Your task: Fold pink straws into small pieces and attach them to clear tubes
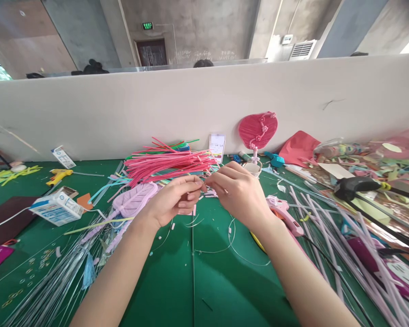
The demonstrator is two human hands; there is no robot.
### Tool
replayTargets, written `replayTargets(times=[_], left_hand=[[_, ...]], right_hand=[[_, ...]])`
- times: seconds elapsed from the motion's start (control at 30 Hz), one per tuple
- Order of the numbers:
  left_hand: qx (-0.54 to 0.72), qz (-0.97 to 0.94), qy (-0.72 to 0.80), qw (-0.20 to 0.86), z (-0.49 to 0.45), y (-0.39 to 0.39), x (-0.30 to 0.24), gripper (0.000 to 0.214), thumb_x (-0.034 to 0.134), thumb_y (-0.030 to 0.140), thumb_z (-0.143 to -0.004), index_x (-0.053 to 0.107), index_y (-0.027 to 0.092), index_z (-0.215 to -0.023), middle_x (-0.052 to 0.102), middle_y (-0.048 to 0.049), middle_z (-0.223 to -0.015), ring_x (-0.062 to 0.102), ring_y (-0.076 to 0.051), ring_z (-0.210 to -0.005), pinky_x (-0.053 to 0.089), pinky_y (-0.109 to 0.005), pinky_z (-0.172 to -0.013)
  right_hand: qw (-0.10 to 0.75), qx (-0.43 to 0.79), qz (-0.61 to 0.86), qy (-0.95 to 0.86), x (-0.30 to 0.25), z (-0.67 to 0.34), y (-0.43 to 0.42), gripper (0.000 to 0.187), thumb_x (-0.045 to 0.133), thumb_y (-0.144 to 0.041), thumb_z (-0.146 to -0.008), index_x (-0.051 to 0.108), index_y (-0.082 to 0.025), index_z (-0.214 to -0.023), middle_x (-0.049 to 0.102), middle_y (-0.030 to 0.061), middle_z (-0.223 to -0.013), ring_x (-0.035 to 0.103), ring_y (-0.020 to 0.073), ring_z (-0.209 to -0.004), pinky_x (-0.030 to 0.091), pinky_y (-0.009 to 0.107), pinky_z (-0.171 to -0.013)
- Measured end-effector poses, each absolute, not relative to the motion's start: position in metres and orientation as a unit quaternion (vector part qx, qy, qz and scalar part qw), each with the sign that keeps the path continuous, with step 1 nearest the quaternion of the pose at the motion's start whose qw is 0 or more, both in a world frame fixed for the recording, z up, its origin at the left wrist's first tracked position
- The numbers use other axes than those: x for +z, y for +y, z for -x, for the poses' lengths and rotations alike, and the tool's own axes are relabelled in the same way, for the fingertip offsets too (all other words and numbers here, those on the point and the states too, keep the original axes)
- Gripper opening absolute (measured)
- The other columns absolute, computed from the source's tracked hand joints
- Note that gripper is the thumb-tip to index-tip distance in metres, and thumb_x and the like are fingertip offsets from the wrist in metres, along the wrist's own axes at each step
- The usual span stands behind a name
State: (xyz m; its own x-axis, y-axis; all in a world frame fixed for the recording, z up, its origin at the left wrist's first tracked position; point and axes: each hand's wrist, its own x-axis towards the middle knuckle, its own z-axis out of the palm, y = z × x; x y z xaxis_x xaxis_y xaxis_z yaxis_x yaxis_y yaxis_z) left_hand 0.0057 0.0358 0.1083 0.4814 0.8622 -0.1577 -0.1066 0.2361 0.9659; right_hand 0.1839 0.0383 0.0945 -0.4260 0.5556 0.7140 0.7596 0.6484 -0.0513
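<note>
My left hand (177, 197) and my right hand (239, 193) meet above the middle of the green table. Thumb and fingers are pinched together on each, the tips nearly touching. Whatever sits between them is too small to make out. Just beyond lies a heap of red and pink pipe cleaners (167, 164). A lilac leaf-shaped fan (135, 199) rests by my left wrist. Beside my right wrist is a pink glue gun (286, 214). Below the hands, a thin clear line (218, 252) curls over the table.
A red round fan (258, 129) with pink flowers stands in a cup (253, 168). Metal wires (59, 277) spread at left, near a milk carton (57, 208) and a yellow glue gun (59, 176). Lilac strips (347, 250) and craft scraps cover the right. A white partition (122, 113) closes the back.
</note>
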Motion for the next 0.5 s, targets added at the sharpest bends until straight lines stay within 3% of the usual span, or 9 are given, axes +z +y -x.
replayTargets(times=[0.1, 0.33, 0.5], left_hand=[[0.366, -0.525, 0.385, 0.665, -0.0067, 0.0361, 0.1074, 0.017, 0.063, 0.029, -0.082, 0.055, 0.016, -0.073, 0.047, 0.0045, -0.059, 0.036, -0.004, -0.044, 0.030, -0.018, -0.040], [0.373, -0.539, 0.375, 0.655, -0.0083, 0.0360, 0.1068, 0.018, 0.062, 0.029, -0.083, 0.056, 0.016, -0.073, 0.048, 0.0045, -0.058, 0.041, -0.004, -0.044, 0.031, -0.018, -0.041], [0.375, -0.522, 0.377, 0.668, -0.0063, 0.0367, 0.1064, 0.018, 0.061, 0.030, -0.085, 0.054, 0.016, -0.075, 0.041, 0.0076, -0.053, 0.026, -0.001, -0.036, 0.018, -0.016, -0.036]], right_hand=[[0.348, -0.169, 0.396, -0.833, 0.0936, -0.1818, 0.0380, 0.025, 0.050, -0.006, -0.084, 0.066, -0.021, -0.075, 0.066, 0.0027, -0.069, 0.052, 0.0183, -0.073, 0.039, 0.030, -0.065], [0.351, -0.177, 0.398, -0.829, 0.0934, -0.1788, 0.0347, 0.028, 0.047, -0.001, -0.081, 0.062, -0.021, -0.069, 0.059, 0.0006, -0.059, 0.048, 0.0166, -0.065, 0.035, 0.028, -0.059], [0.360, -0.192, 0.413, -0.814, 0.0903, -0.1766, 0.0362, 0.026, 0.048, -0.003, -0.083, 0.064, -0.022, -0.076, 0.063, 0.0016, -0.064, 0.051, 0.0182, -0.070, 0.037, 0.029, -0.062]])
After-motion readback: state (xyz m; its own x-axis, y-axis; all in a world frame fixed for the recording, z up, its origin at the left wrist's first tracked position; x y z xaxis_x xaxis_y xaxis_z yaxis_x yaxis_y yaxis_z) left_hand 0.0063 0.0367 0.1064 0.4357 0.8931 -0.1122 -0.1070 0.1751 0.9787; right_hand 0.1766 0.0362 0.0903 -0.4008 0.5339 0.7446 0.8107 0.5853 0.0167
